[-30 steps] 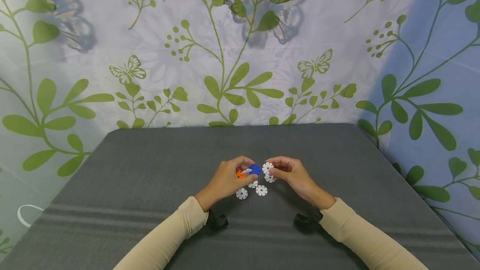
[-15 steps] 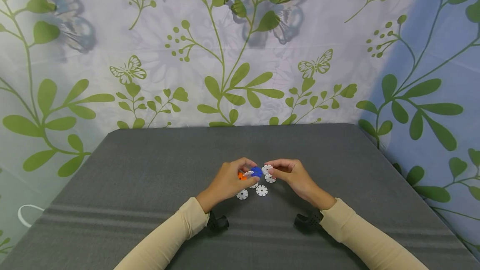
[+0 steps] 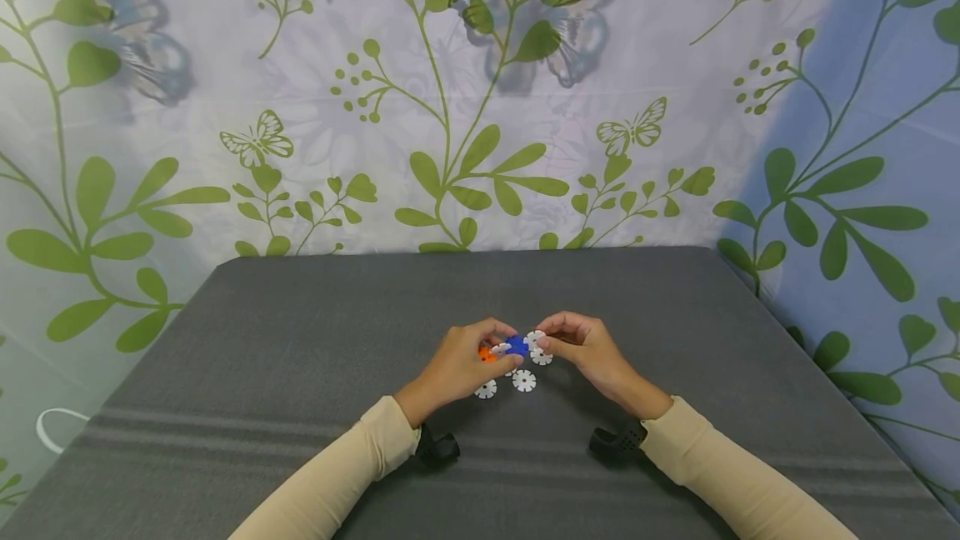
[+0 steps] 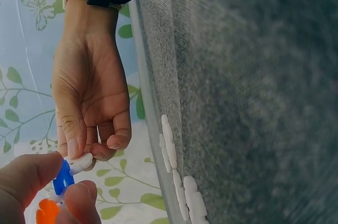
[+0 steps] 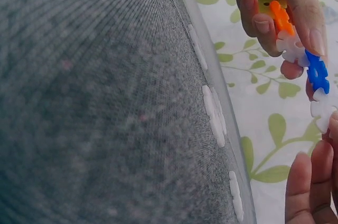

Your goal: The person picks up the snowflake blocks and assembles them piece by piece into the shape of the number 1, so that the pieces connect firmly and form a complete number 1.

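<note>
My left hand (image 3: pixel 467 361) grips a short chain of notched interlocking discs between thumb and fingers. In the right wrist view the chain runs from a yellow disc (image 5: pixel 268 3) through an orange disc (image 5: pixel 281 19) and a white disc (image 5: pixel 291 48) to a blue disc (image 5: pixel 317 72) at the end. My right hand (image 3: pixel 588 348) pinches another white disc (image 5: pixel 322 109), its edge right at the blue disc's rim and set crosswise to it. Fingers partly cover the chain in the head view.
Several loose white discs lie flat on the grey cloth-covered table (image 3: pixel 300 332), among them one in front (image 3: pixel 524 381) and one at the left (image 3: pixel 486 389). Another white disc (image 3: pixel 542 357) lies below my right fingers. A patterned curtain (image 3: pixel 480 107) hangs behind the table.
My left hand has shifted slightly right and the blue disc has come from a gap up against the pinched white disc. The right hand has barely moved.
</note>
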`<state>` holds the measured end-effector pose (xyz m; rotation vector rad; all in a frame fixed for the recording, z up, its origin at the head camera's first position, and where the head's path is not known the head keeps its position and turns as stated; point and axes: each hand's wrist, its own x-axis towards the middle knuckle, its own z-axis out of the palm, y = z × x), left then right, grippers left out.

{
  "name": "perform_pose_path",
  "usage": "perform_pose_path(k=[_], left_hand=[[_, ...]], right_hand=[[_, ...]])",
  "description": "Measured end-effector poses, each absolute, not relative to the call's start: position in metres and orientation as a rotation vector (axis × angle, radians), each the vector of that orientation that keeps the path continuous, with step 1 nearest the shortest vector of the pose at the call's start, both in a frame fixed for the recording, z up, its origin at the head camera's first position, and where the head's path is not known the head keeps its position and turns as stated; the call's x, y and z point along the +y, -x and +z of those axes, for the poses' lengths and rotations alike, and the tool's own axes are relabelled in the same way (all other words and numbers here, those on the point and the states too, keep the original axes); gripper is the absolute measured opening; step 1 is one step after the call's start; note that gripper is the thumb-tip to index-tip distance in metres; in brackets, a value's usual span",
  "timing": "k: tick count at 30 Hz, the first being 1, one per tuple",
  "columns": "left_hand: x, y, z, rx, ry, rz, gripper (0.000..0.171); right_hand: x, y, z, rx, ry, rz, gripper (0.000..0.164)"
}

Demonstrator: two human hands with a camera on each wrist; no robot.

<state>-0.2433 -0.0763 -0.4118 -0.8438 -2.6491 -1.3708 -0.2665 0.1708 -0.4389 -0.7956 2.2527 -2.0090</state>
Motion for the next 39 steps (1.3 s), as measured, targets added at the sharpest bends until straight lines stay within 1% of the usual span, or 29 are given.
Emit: perform_pose_path(k=[2,5,18,30,39], left_hand=[[-0.076,0.2433,-0.4117,-2.639,0.856,-1.374,0.031],[-0.0756,0.2433,-0.4118,-2.632,0.871,-1.362,0.031],[-0.0752,0.2426,-0.4105,-2.642,0.897,-1.358,0.032],[-0.0764,0.2435,-0.4114,-2.619,0.934,-1.352,0.032],[-0.0745,0.2432,-0.4122,-2.633,0.896,-1.384,0.032]], right_hand=[[0.171,0.2669,-0.4395,2.26,0.822,-2.02,0.015],[0.1717,0.2671,-0.4397,2.27,0.847,-2.02,0.013],[0.1725,0.2669,-0.439,2.248,0.866,-2.027,0.012],[0.1719,0.267,-0.4373,2.238,0.886,-1.987,0.014],[0.1723,0.2663,-0.4376,2.231,0.83,-1.991,0.014]])
